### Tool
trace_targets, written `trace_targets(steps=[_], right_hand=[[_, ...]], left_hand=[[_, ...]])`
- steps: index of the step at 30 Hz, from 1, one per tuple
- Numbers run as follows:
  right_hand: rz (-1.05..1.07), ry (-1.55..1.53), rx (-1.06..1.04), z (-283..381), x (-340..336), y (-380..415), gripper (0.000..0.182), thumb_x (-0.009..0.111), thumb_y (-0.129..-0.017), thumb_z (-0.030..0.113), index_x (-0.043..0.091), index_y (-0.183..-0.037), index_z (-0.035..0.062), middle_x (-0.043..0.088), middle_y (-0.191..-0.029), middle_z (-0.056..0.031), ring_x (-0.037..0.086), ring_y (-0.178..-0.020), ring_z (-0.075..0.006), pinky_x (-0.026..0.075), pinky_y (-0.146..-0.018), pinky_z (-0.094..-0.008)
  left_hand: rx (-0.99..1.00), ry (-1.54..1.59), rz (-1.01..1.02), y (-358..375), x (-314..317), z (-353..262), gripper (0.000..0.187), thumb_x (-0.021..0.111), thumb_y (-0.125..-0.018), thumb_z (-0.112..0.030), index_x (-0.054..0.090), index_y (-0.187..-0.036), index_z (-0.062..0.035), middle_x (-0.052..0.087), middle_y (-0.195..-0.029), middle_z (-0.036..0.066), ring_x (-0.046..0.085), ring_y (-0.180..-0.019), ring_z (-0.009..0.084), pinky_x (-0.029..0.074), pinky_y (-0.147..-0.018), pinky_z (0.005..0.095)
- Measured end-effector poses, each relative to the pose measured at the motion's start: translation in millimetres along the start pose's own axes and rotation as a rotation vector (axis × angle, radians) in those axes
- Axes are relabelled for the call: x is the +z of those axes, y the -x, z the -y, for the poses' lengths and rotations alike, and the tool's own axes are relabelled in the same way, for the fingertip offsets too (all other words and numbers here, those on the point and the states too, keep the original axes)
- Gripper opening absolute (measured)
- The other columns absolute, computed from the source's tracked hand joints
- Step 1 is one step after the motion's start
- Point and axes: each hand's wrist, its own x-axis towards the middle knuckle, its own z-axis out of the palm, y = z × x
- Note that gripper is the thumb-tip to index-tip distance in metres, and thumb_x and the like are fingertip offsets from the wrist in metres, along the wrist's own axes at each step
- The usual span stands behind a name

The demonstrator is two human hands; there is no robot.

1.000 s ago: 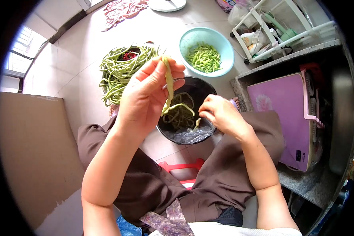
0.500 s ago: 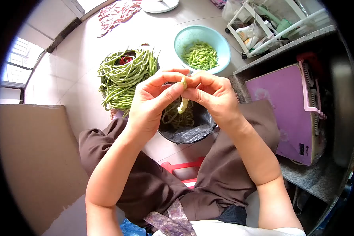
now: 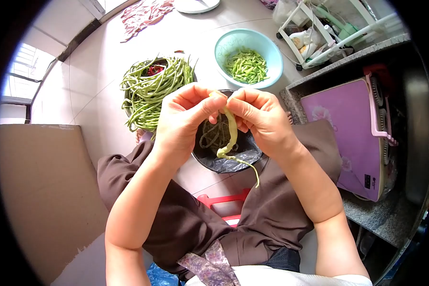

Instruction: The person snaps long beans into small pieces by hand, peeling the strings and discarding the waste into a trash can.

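Above the lap, at frame centre, a long bean point(image 3: 231, 129) is pinched at its top end between both hands: the left hand point(image 3: 183, 121) is closed on it with thumb and forefinger, and the right hand point(image 3: 260, 119) is closed on it the same way from the other side, fingertips nearly touching. From the pinch, the bean is seen hanging down and curving, with a thin string trailing off its lower end over the person's brown clothing. Directly under the hands a black bin point(image 3: 233, 155) lined with a dark bag is placed; bean trimmings are visible inside it. Just beyond the left hand, a heap of whole long beans point(image 3: 150, 88) is piled on the floor point(image 3: 95, 71), apparently over a container, though its rim is mostly hidden and something red shows through the pile. Further out, beyond the right hand, a teal bowl point(image 3: 248, 47) holding short cut bean pieces point(image 3: 246, 66) is set. A red stool point(image 3: 221, 202) edge is seen between the knees. To the right, a pink board point(image 3: 341, 138) is laid on a stone counter point(image 3: 367, 214), and a white rack point(image 3: 329, 28) with bottles stands behind.
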Motion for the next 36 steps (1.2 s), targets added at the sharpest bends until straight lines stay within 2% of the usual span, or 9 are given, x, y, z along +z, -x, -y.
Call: trace_targets(steps=[10,14,20,23,27,29,32,34,36], right_hand=[[-0.064,0.104,0.015,-6.4,-0.1,-2.5,0.020,0.058,-0.092,0.019,0.064,-0.085,0.0016,0.056,-0.068,0.0035,0.043,-0.058,-0.0012,0.035,-0.053,-0.0171],[-0.099,0.242,-0.110,-12.0,-2.3,-4.7,0.020,0.057,-0.092,0.018,0.063,-0.086,0.0002,0.056,-0.069,0.0043,0.044,-0.062,-0.0003,0.036,-0.053,-0.0180],[-0.105,0.635,-0.202,-13.7,-7.9,-5.3,0.020,0.059,-0.090,0.016,0.059,-0.081,-0.0014,0.053,-0.060,-0.0030,0.045,-0.057,-0.0056,0.037,-0.051,-0.0247],[-0.128,0.687,-0.119,-11.6,-7.1,-4.6,0.021,0.060,-0.088,0.017,0.059,-0.080,-0.0024,0.051,-0.058,-0.0062,0.045,-0.056,-0.0070,0.038,-0.051,-0.0263],[-0.122,0.677,-0.105,-14.0,-9.2,-6.8,0.021,0.059,-0.089,0.017,0.060,-0.082,-0.0023,0.053,-0.059,-0.0056,0.045,-0.055,-0.0067,0.038,-0.051,-0.0253],[-0.115,0.659,-0.151,-17.0,-10.4,-7.6,0.021,0.059,-0.089,0.018,0.060,-0.082,-0.0023,0.054,-0.060,-0.0054,0.045,-0.055,-0.0066,0.038,-0.050,-0.0250],[-0.147,0.562,-0.123,-16.3,-9.7,-6.9,0.022,0.060,-0.090,0.018,0.060,-0.082,-0.0020,0.056,-0.062,-0.0028,0.046,-0.056,-0.0052,0.039,-0.050,-0.0233],[-0.156,0.425,-0.095,-9.8,-5.6,-6.3,0.020,0.060,-0.090,0.018,0.060,-0.083,-0.0006,0.057,-0.065,0.0008,0.048,-0.057,-0.0034,0.039,-0.050,-0.0205],[-0.133,0.350,-0.065,-6.3,-4.4,-5.9,0.017,0.060,-0.090,0.017,0.060,-0.084,0.0013,0.057,-0.067,0.0018,0.050,-0.057,-0.0025,0.040,-0.051,-0.0181]], left_hand=[[-0.013,-0.324,-0.015,-1.7,-3.4,-11.5,0.014,0.070,-0.081,-0.007,0.062,-0.090,-0.0002,0.063,-0.079,0.002,0.056,-0.066,0.0054,0.046,-0.062,0.0190],[-0.046,-0.375,0.030,-2.1,-6.5,-16.3,0.014,0.069,-0.082,-0.006,0.060,-0.091,-0.0004,0.062,-0.079,0.002,0.055,-0.065,0.0057,0.046,-0.061,0.0187],[-0.102,-0.441,0.039,-1.7,-10.0,-11.3,0.012,0.068,-0.083,-0.007,0.060,-0.088,0.0015,0.061,-0.074,0.002,0.054,-0.064,0.0055,0.045,-0.059,0.0198],[-0.022,-0.865,0.028,-1.1,-11.1,-10.7,0.012,0.065,-0.083,-0.007,0.065,-0.088,0.0029,0.062,-0.070,0.001,0.054,-0.062,0.0048,0.045,-0.057,0.0209],[-0.050,-0.886,0.016,-0.6,-12.1,-6.1,0.014,0.060,-0.084,-0.005,0.065,-0.093,0.0036,0.063,-0.073,0.003,0.054,-0.062,0.0054,0.045,-0.057,0.0211],[-0.234,-0.579,-0.006,-1.0,-10.9,-11.2,0.018,0.052,-0.088,-0.006,0.064,-0.099,0.0035,0.064,-0.079,0.002,0.054,-0.067,0.0046,0.043,-0.059,0.0178],[-0.202,-0.276,-0.053,-3.6,-18.8,-9.5,0.023,0.050,-0.087,-0.007,0.063,-0.102,0.0048,0.064,-0.083,0.003,0.055,-0.069,0.0061,0.044,-0.062,0.0188],[-0.214,-0.183,-0.072,-3.4,-14.0,-9.2,0.022,0.056,-0.086,-0.011,0.063,-0.101,0.0034,0.064,-0.085,0.004,0.055,-0.071,0.0067,0.043,-0.065,0.0185],[-0.252,-0.278,-0.044,-1.9,-7.6,-7.9,0.018,0.067,-0.081,-0.017,0.064,-0.089,-0.0010,0.063,-0.078,0.000,0.052,-0.067,0.0047,0.040,-0.061,0.0186]])
